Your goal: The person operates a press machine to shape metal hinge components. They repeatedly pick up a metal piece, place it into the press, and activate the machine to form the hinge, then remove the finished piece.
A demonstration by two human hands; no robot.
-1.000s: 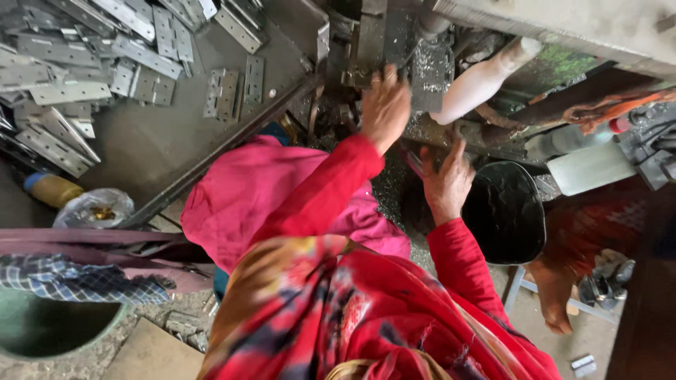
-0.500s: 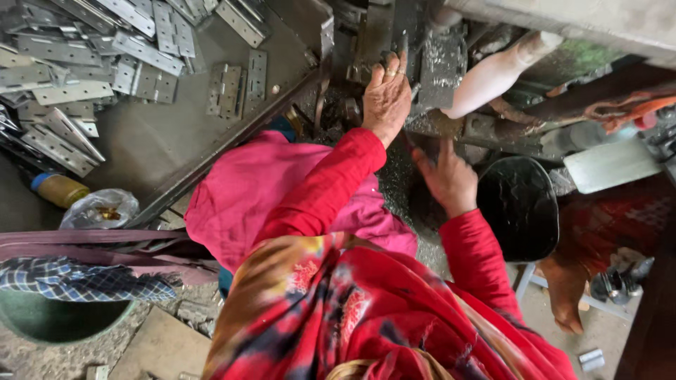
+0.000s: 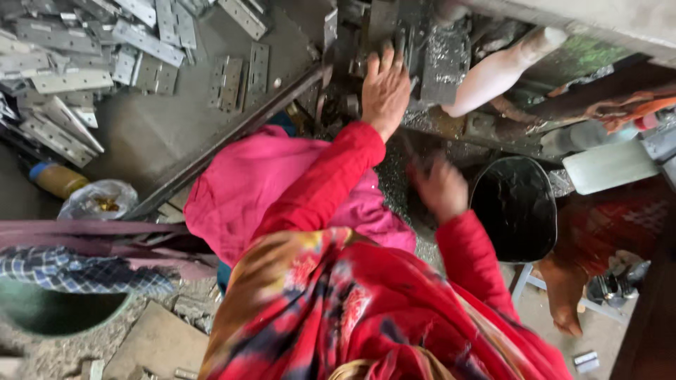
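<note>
Our left hand (image 3: 384,88) lies flat, fingers spread, on the dark metal machine (image 3: 422,49) at the far edge of the worktop (image 3: 162,134), its palm pressed to a grimy part there; we cannot make out whether anything sits under it. Our right hand (image 3: 440,186) hangs lower and nearer to us, blurred, its fingers loosely open and apart, and we cannot tell whether it touches anything; it is just beside the rim of a round black bucket (image 3: 514,207) that stands on our right. Between the two hands the ground is strewn with fine metal shavings (image 3: 394,176). Both arms wear red sleeves (image 3: 317,183), and a pink cloth (image 3: 232,190) covers our lap below the left arm. A pale, rounded handle (image 3: 496,70) slants up from the machine to the right of the left hand, well clear of the fingers. A straight metal rail (image 3: 232,134) marks the near edge of the worktop and runs diagonally from the machine down toward the left. On the worktop, a pair of flat grey hinges (image 3: 239,77) lies near its middle, apart from the hands, and a large heap of similar hinges (image 3: 70,63) fills its far left corner. Beyond the left end of the rail we see a yellowish bottle with a blue cap (image 3: 56,179) and, touching it, a crumpled clear plastic bag (image 3: 98,200). A bare foot (image 3: 563,295) shows on the floor at the lower right, beneath the bucket.
</note>
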